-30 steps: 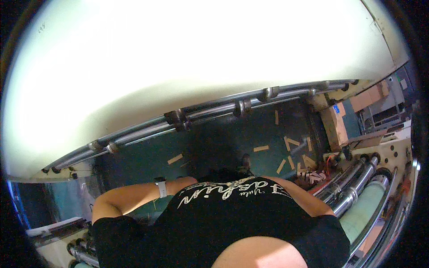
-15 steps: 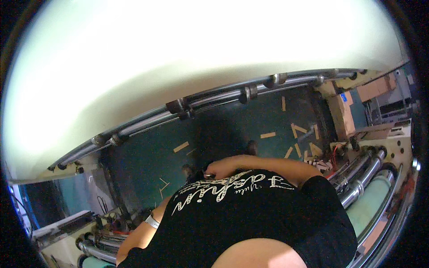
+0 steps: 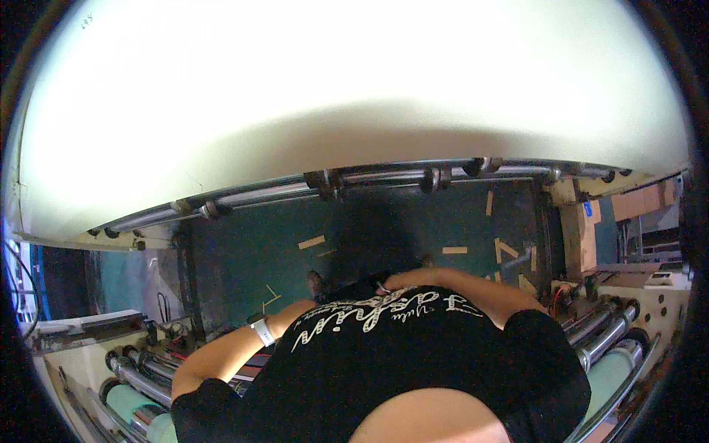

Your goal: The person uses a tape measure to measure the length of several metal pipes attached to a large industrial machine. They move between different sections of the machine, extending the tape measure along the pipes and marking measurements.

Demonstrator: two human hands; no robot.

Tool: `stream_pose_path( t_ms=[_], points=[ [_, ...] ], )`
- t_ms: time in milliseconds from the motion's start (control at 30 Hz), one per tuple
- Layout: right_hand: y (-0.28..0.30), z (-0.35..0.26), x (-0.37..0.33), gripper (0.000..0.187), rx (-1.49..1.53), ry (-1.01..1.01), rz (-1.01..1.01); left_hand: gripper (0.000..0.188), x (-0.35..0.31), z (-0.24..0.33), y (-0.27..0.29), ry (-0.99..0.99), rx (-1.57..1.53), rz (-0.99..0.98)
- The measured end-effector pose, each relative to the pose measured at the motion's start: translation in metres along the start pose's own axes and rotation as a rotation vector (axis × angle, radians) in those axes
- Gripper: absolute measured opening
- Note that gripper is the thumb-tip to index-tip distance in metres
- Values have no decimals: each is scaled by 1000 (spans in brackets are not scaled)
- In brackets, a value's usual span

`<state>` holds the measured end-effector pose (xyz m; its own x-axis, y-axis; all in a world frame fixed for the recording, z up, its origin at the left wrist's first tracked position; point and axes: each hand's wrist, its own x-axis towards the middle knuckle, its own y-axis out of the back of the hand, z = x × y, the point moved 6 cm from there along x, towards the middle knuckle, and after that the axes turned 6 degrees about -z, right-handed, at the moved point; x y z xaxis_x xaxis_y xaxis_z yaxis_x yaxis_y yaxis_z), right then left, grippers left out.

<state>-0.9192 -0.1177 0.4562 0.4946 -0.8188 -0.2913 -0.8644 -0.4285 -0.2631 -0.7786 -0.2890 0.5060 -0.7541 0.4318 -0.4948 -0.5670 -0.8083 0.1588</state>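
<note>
My right arm bends across the front of my black shirt (image 3: 413, 347), and my right hand (image 3: 399, 280) is close to the shirt's front, near its middle. Its fingers are mostly hidden, so whether anything is in them does not show. My left forearm, with a pale wristband (image 3: 261, 330), reaches forward along my left side. Part of my left hand (image 3: 301, 311) shows beside the shirt, its fingers out of sight. Ahead of both hands, and apart from them, hangs a large white sheet or roll surface (image 3: 354, 66) above metal bars with collars (image 3: 325, 183).
Several cardboard strips (image 3: 454, 250) lie scattered on the dark green floor (image 3: 251, 236). Machine rollers (image 3: 609, 332) flank me on the right, and more rollers (image 3: 133, 369) are on the left. Cardboard boxes (image 3: 580, 236) stand at the far right.
My right hand has shifted slightly right along the shirt. My left arm has swung outward, showing more forearm and wristband. The view has tilted, so the white surface and bars sit lower.
</note>
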Motion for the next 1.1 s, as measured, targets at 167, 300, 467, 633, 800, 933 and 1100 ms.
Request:
stream_pose_path(
  t_ms=[167,300,467,633,800,933,1100],
  points=[
    [-1,-17,-61,39,55,-350,205,20,31,53,17,10,105,-256],
    [15,-13,-41,32,-226,-198,256,27,41,40,17,10,79,-466],
    [96,19,-67,27,16,-290,987,49,86,-6,61,372,-89,-192],
    [104,12,-22,30,-128,-73,948,81,148,-12,81,15,103,240],
    [89,24,13,40,-52,214,836,104,195,-3,60,-127,-130,152],
    [96,58,20,46,-223,334,948,106,205,13,59,-199,7,124],
    [112,41,2,20,-188,370,1021,91,200,17,76,-490,359,281]
  ],
)
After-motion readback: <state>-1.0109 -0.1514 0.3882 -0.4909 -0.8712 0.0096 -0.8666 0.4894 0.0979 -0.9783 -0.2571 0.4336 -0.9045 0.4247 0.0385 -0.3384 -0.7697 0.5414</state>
